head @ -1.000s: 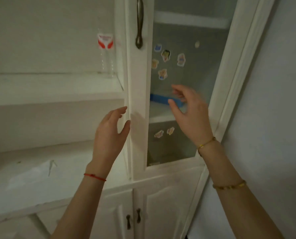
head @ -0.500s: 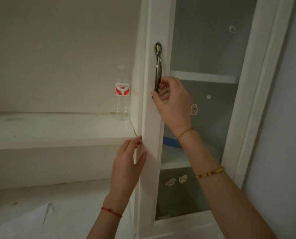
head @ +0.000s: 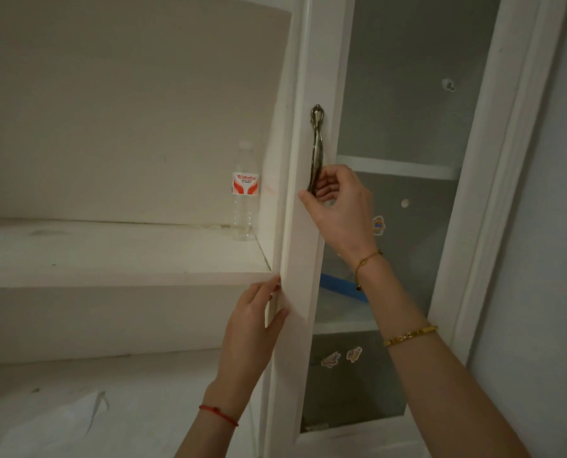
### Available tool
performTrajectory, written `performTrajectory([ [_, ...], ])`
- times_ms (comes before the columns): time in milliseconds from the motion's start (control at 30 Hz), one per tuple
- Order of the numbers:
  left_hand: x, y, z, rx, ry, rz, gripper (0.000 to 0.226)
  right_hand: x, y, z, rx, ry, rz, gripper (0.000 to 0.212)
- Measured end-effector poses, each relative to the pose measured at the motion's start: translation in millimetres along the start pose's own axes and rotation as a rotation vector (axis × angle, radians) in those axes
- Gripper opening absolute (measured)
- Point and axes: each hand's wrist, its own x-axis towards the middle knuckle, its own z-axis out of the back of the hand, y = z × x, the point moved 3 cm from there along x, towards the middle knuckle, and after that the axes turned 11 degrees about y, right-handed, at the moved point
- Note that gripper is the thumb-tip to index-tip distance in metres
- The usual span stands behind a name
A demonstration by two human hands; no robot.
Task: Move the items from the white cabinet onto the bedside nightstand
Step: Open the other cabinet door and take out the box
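Note:
The white cabinet has a glass door (head: 300, 292) with a metal handle (head: 316, 150). My right hand (head: 336, 206) grips the lower end of that handle. My left hand (head: 254, 328) holds the door's left edge, fingers behind it and thumb on the front. Behind the glass, a blue item (head: 340, 285) lies on a shelf, partly hidden by my right forearm. A clear water bottle (head: 244, 196) with a red and white label stands upright on the open shelf (head: 110, 256) to the left, close to the door frame.
Small stickers (head: 341, 356) dot the glass. A crumpled clear plastic sheet (head: 60, 421) lies on the lower surface at bottom left. A grey wall (head: 540, 292) closes in on the right side of the cabinet.
My right hand rose from in front of the glass and took hold of the handle. My left hand closed on the door's left edge. The view tilted upward.

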Motion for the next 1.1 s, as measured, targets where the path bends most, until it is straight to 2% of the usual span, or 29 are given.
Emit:
performTrajectory([
  [100,-5.8,-6.3,4.7,-0.08,0.029,-0.03,0.052,-11.2,8.9,13.1,0.023,-0.052,0.006,0.025],
  [233,-27.7,-27.3,11.6,-0.091,0.095,-0.164,0.047,-40.2,25.9,42.2,0.056,-0.068,0.055,0.029],
  [500,-68.0,-75.6,6.1,-0.238,0.115,-0.36,0.057,-92.7,51.7,89.0,-0.071,-0.1,0.047,0.058],
  [733,-85.0,-102.2,-9.5,-0.293,0.146,-0.465,0.058,-130.0,63.3,121.3,-0.312,-0.012,0.018,0.092],
  [967,-98.5,-134.0,-35.8,-0.317,0.133,-0.59,0.056,-160.2,72.3,162.6,-0.51,-0.046,0.002,0.093],
  [1100,-105.5,-159.2,-53.2,-0.396,0.15,-0.689,0.06,-178.2,78.8,189.8,-0.658,-0.085,0.019,0.079],
])
